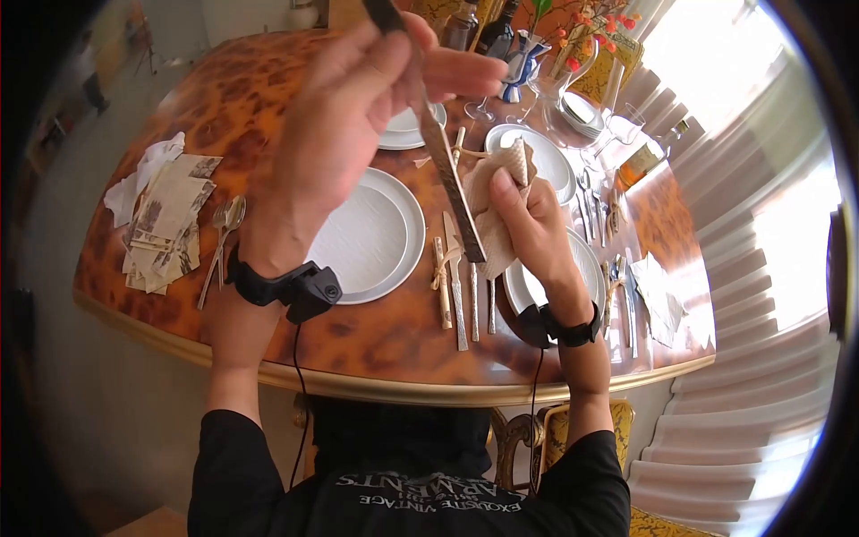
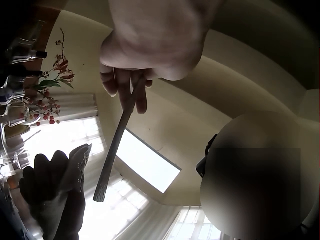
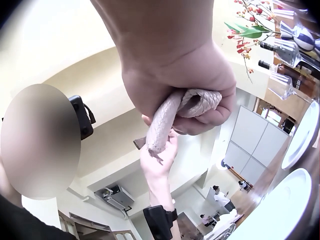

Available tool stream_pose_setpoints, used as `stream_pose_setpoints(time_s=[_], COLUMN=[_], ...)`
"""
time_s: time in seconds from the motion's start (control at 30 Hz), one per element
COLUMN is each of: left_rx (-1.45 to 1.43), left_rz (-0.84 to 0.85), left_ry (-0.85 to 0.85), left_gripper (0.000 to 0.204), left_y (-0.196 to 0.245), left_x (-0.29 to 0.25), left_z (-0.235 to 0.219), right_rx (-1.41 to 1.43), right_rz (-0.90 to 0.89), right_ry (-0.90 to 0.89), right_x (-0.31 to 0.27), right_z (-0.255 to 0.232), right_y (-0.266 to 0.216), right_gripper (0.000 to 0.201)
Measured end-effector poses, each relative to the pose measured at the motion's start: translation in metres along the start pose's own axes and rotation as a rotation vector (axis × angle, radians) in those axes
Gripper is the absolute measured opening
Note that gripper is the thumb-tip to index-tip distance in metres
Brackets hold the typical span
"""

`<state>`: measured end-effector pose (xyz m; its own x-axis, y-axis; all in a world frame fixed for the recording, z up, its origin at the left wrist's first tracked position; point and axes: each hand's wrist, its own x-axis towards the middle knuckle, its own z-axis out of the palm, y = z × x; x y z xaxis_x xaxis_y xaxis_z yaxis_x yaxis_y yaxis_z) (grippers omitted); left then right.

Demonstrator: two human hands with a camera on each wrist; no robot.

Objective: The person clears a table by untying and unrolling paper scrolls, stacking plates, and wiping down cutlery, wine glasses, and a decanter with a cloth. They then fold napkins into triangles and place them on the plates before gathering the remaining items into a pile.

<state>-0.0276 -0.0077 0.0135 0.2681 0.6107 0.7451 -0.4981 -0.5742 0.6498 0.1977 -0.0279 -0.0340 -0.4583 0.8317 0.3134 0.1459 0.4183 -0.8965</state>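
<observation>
My left hand (image 1: 335,134) is raised over the plates and pinches a silvery table knife (image 1: 438,157) with a textured handle. The knife slants down across the head view, its handle end close to the cloth in the other hand. In the left wrist view the knife (image 2: 116,147) hangs from the fingertips. My right hand (image 1: 530,219) grips a bunched beige textured cloth (image 1: 497,255). The right wrist view shows a fold of the cloth (image 3: 164,122) sticking out of the fist. A stacked white plate (image 1: 371,237) lies below the left hand.
Another knife (image 1: 457,304) and a rolled, tied bundle (image 1: 443,286) lie at centre. Patterned paper napkins (image 1: 165,219) and a spoon (image 1: 233,215) lie left. Bottles (image 1: 463,27), stemmed glasses (image 1: 480,109) and a red-berried plant (image 1: 573,63) stand at the back. A bottle (image 1: 644,161) stands right.
</observation>
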Motion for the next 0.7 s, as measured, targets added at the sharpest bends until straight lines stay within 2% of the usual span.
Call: stream_pose_setpoints(time_s=[0.03,0.07,0.17,0.2,0.27,0.37,0.47,0.5,0.6,0.7], left_rx=[0.043,0.083,0.027,-0.021,-0.014,0.065,0.078,0.072,0.104,0.089], left_rz=[-0.037,-0.073,-0.178,-0.164,-0.177,-0.162,-0.109,-0.08,-0.126,-0.118], left_ry=[0.031,0.062,0.046,0.04,0.038,0.047,0.085,0.097,0.174,0.233], left_gripper=[0.024,0.023,0.022,0.022,0.022,0.022,0.022,0.023,0.023,0.022], left_y=[-0.007,-0.014,-0.029,-0.031,-0.03,-0.015,0.002,0.004,0.012,0.012], left_x=[-0.003,-0.006,-0.013,-0.013,-0.015,-0.011,-0.006,-0.005,-0.004,-0.002], left_z=[0.012,0.021,0.041,0.044,0.043,0.033,0.02,0.015,0.009,0.0], right_rx=[0.042,0.052,-0.118,-0.194,-0.162,-0.142,-0.288,-0.328,-0.38,-0.377], right_rz=[-0.001,-0.087,-0.261,-0.246,-0.045,0.003,-0.056,-0.138,-0.171,-0.128], right_ry=[-0.04,-0.026,-0.002,-0.016,-0.08,-0.124,-0.187,-0.168,-0.107,-0.084], right_x=[-0.003,-0.003,-0.009,-0.011,-0.014,-0.015,-0.017,-0.016,-0.015,-0.016], right_z=[0.007,0.013,0.023,0.023,0.02,0.024,0.023,0.025,0.025,0.023], right_y=[-0.009,-0.002,-0.002,-0.001,-0.004,-0.008,-0.01,-0.007,-0.011,-0.018], right_gripper=[0.048,0.048,0.034,0.026,0.028,0.029,0.031,0.029,0.023,0.024])
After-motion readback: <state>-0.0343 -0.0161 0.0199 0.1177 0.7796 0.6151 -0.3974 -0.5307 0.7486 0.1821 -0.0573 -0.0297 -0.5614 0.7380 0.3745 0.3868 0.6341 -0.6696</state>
